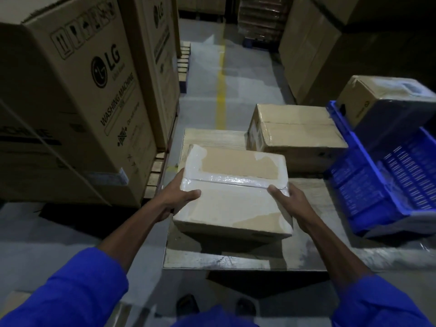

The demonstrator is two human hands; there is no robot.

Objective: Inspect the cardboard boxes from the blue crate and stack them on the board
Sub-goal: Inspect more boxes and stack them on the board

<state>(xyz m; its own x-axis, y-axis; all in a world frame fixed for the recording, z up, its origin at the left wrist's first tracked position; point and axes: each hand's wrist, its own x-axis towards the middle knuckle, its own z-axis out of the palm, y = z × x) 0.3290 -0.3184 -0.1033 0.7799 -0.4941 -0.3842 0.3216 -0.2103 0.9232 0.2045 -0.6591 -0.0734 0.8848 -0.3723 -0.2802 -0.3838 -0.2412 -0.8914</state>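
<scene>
— Cardboard box (pixel 232 192) sits where?
— Centre, above the board (pixel 236 256); left hand (pixel 181 194) grips its nine o'clock edge, right hand (pixel 286 199) its three o'clock edge, thumbs on top.
— Around it?
— Washing-machine cartons (pixel 77 95) at ten o'clock, second box (pixel 295 131) at one, blue crate (pixel 382 180) at three, grey floor (pixel 47 232).

1. Tall cartons printed "LG" and "WASHING MACHINE" (pixel 77 97) stand at left on wooden pallets (pixel 154 171), a second LG carton (pixel 155 55) just behind the first.
2. A yellow line (pixel 221 90) runs along the grey warehouse floor (pixel 250 74) down the aisle.
3. Large plain brown cartons (pixel 309 50) rise along the right side of the aisle.
4. A shrink-wrapped stack (pixel 262 17) sits in the dim far end.
5. Dark shoes (pixel 187 304) show at the bottom edge, between blue sleeves (pixel 77 291).
</scene>
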